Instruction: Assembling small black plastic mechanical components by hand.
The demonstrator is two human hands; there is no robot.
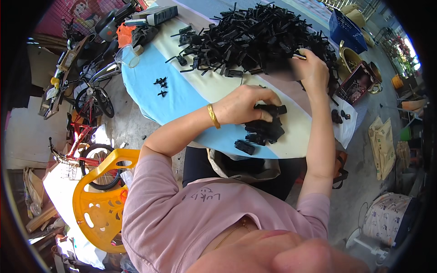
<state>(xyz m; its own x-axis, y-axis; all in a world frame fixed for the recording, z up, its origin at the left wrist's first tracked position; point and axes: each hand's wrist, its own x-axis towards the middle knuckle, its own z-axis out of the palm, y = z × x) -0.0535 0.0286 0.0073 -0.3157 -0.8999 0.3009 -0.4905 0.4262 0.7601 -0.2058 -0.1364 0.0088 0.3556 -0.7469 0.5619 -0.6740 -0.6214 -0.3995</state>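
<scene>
My left hand (248, 103) curls over a small black plastic part (273, 109), thumb and fingers closed on it. Just below, several similar black parts (256, 136) lie in a small cluster near the table's front edge. My right hand (314, 72) is raised at the right side of a large heap of black plastic parts (255, 38). Its thumb and index finger are pinched together, and a dark bit shows at their tips, too small to name. A blurred patch beside that hand hides part of the heap.
The cloth-covered table (150, 98) carries a few tiny black pieces (161, 85) at left and a clear cup (127, 57). A blue basket (347, 31) and a brass-coloured pot (349, 61) stand at right. A yellow chair (98, 204) and red bicycle (82, 132) are at left.
</scene>
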